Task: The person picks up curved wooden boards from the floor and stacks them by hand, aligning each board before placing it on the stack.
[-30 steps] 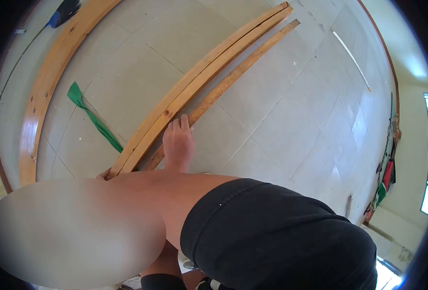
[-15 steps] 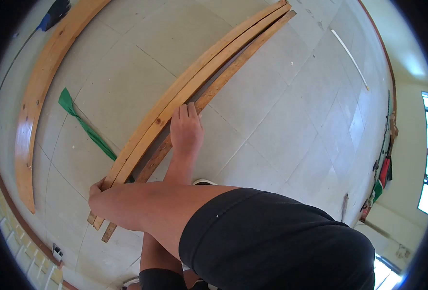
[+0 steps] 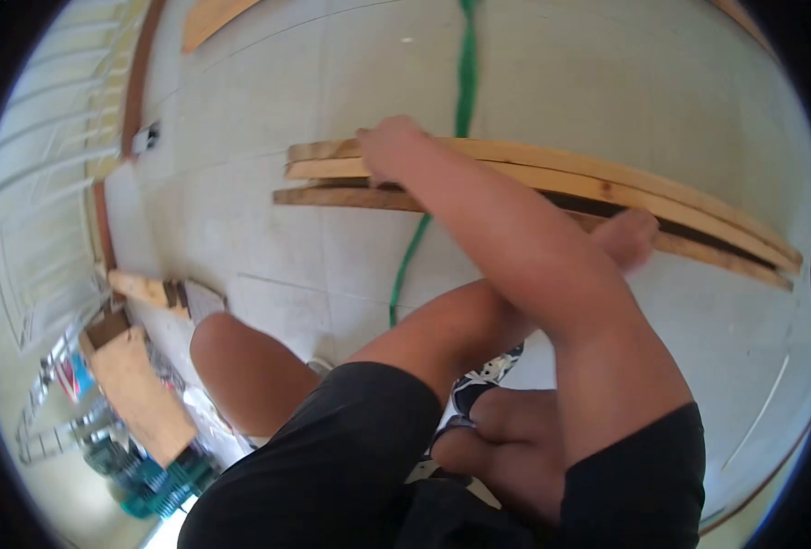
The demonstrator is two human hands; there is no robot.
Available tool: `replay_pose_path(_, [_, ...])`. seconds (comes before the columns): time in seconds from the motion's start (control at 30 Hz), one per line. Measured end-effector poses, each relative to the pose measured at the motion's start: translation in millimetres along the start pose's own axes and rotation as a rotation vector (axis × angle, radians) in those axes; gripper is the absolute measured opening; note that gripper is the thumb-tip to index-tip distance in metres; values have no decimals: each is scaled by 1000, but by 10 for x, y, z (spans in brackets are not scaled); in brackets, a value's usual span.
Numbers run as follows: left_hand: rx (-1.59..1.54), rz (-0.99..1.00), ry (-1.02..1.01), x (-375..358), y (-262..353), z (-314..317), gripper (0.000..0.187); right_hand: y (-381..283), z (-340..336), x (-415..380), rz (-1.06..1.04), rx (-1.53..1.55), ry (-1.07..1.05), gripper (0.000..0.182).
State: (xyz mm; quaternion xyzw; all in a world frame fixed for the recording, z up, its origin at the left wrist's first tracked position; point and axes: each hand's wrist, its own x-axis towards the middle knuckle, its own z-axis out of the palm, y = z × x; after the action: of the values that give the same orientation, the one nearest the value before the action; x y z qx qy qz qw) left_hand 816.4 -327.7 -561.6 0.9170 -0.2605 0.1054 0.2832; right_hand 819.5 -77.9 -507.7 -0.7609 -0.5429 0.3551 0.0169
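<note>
Boards: right hand clasping end; left hand at edge, grip unclear; floor alongside.

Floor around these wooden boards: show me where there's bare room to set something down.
Bare floor lies beyond the boards, right of the green strip, and on the near side, between the boards' left ends and the knee. It is crowded at the right hand and left hand, around the shoes, and lower left by the brown panel.
</note>
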Motion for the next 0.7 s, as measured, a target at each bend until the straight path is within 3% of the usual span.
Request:
replay_pose_path(0.23, [163, 49, 68, -5, 127, -139, 23, 81, -17, -50, 2, -3, -60, 76])
replay_pose_path(0.3, [117, 75, 367, -140, 228, -409, 20, 98, -10, -128, -23, 3, -29, 76])
replay_pose_path(0.37, [-1616, -683, 83, -630, 209, -463, 36, 136, -8, -176, -44, 3, 8, 75])
replay_pose_path(0.4, [-1508, -626, 314, -859, 257, -920, 34, 148, 7, -184, -56, 22, 36, 74])
replay_pose_path(0.43, [-807, -693, 475, -1156, 211, -957, 37, 161, 23, -187, -68, 43, 67, 72])
replay_pose_path(0.47, [-42, -676, 244, -1829, 13, -793, 40, 183, 54, -194, -68, 50, 68, 72])
replay_pose_path(0.53, [183, -1055, 733, -2452, -304, -1154, 38, 234, 137, -209, -102, 106, 168, 73])
replay_pose_path(0.57, [357, -1269, 886, -2848, -561, -1263, 38, 255, 165, -225, -101, 106, 169, 73])
replay_pose_path(0.6, [517, -1412, 874, -3107, -771, -1553, 38, 266, 192, -254, -116, 96, 208, 73])
replay_pose_path(0.7, [-389, -1621, 1556, -3171, -1273, -2257, 51, 282, 212, -277, -128, 65, 255, 74])
